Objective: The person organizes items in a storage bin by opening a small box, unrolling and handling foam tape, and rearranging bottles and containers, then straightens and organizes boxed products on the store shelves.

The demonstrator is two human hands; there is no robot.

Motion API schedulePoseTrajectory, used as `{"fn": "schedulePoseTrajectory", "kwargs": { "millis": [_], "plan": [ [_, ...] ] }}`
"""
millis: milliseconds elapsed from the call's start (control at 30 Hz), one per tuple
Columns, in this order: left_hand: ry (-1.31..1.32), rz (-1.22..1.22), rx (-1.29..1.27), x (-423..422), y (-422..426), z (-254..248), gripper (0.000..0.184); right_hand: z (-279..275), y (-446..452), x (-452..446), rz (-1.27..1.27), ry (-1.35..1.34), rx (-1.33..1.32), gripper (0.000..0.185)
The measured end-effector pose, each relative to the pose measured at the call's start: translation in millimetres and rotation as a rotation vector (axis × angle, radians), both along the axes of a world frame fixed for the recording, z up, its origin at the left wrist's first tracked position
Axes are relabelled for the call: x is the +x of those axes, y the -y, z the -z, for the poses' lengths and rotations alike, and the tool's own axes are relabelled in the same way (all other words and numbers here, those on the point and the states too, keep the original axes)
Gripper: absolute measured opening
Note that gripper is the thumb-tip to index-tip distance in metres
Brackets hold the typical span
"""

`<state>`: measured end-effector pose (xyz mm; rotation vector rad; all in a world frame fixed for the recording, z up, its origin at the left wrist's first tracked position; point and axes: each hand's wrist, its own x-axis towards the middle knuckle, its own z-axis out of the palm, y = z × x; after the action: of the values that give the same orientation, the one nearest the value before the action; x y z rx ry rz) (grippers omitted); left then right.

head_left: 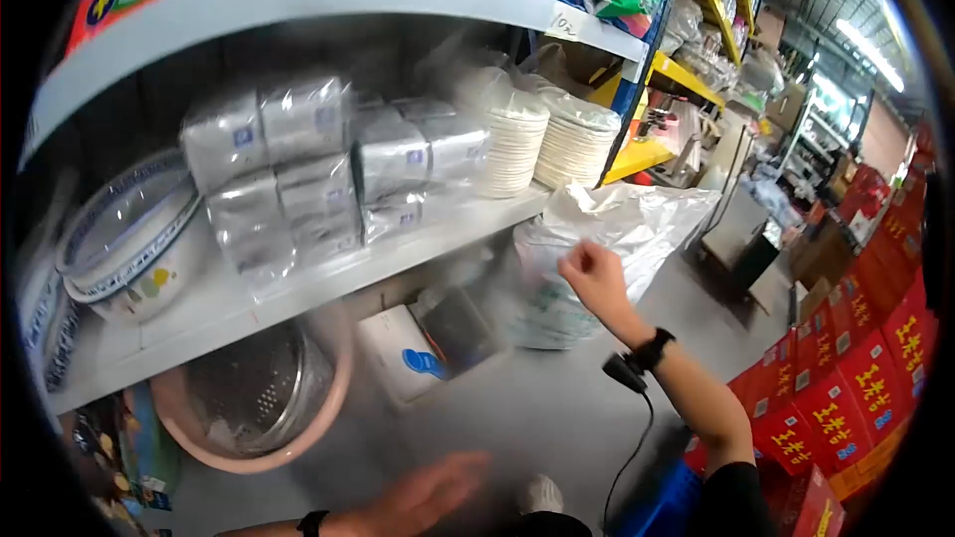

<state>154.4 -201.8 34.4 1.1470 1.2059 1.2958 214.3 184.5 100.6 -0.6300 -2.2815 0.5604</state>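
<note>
My right hand (594, 278), curled with its fingers bent in, is in front of a large white plastic sack (617, 224) on the floor; what it holds, if anything, is too small to make out. Low in the view, my left hand (433, 492) is blurred by motion, its fingers stretched out and holding nothing. A black band with a small device and cable is on my right wrist. Above my left hand are a white box (400, 348) and a dark bin.
On the shelf (328, 283) stand patterned basins (139, 249), clear-wrapped packs (288, 169) and stacked white plates (512, 139). A pink basin (333, 393) with a metal colander lies below. Red cartons (836, 408) are piled at the right. Yellow shelving stands behind.
</note>
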Motion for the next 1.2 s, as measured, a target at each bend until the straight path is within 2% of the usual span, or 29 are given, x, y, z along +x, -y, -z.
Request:
{"fn": "schedulePoseTrajectory", "kwargs": {
  "millis": [33,100,167,233,300,433,467,500,567,600,633,700,800,867,967,1000,1133,1200],
  "plan": [
    [-0.032,-0.012,-0.034,0,-9,-10,0.053,-9,-7,-26,-0.016,-0.022,-0.033,0.02],
    [-0.09,-0.047,-0.085,2,-29,-24,0.054,-11,-26,-79,-0.161,-0.284,-0.055,0.019],
    [-0.128,-0.1,-0.161,6,-44,-42,0.056,-15,-42,-115,-0.152,-0.312,-0.105,0.017],
    [-0.309,-0.115,-0.163,12,-67,-72,0.057,-7,-61,-135,-0.154,-0.329,-0.145,0.016],
    [-0.287,-0.191,-0.159,20,-82,-99,0.057,14,-78,-149,-0.183,-0.435,0.049,0.017],
    [-0.18,-0.318,-0.183,22,-116,-121,0.055,-1,-79,-126,-0.255,-0.429,-0.144,0.025],
    [-0.271,-0.319,-0.178,18,-131,-124,0.053,-3,-82,-123,-0.27,-0.324,-0.098,0.028],
    [-0.275,-0.326,-0.188,14,-147,-126,0.053,-1,-85,-124,-0.277,-0.329,-0.108,0.028],
    [-0.439,-0.352,-0.16,4,-182,-127,0.052,0,-87,-129,-0.435,-0.413,-0.047,0.026],
    [-0.447,-0.354,-0.163,0,-198,-129,0.052,-13,-79,-119,-0.392,-0.352,-0.024,0.035],
    [-0.387,-0.393,-0.162,-2,-214,-130,0.051,-24,-77,-118,-0.393,-0.36,-0.026,0.035],
    [-0.327,-0.435,-0.162,-7,-240,-129,0.05,-42,-78,-122,-0.406,-0.531,0.185,0.047],
    [-0.381,-0.44,-0.096,-20,-269,-119,0.048,-65,-82,-130,-0.281,-0.549,0.319,0.057],
    [-0.449,-0.532,0.044,-30,-279,-103,0.047,-51,-81,-140,-0.263,-0.495,0.356,0.061],
    [-0.337,-0.646,0.097,-41,-277,-84,0.046,-13,-81,-147,-0.249,-0.419,0.454,0.067],
    [-0.245,-0.685,0.106,-42,-274,-73,0.044,1,-81,-145,-0.248,-0.409,0.491,0.07],
    [-0.145,-0.703,0.049,-49,-262,-49,0.042,41,-74,-131,-0.273,-0.304,0.492,0.07],
    [-0.082,-0.727,0.055,-55,-265,-47,0.042,47,-71,-120,-0.318,-0.114,0.422,0.069]
  ]
}}
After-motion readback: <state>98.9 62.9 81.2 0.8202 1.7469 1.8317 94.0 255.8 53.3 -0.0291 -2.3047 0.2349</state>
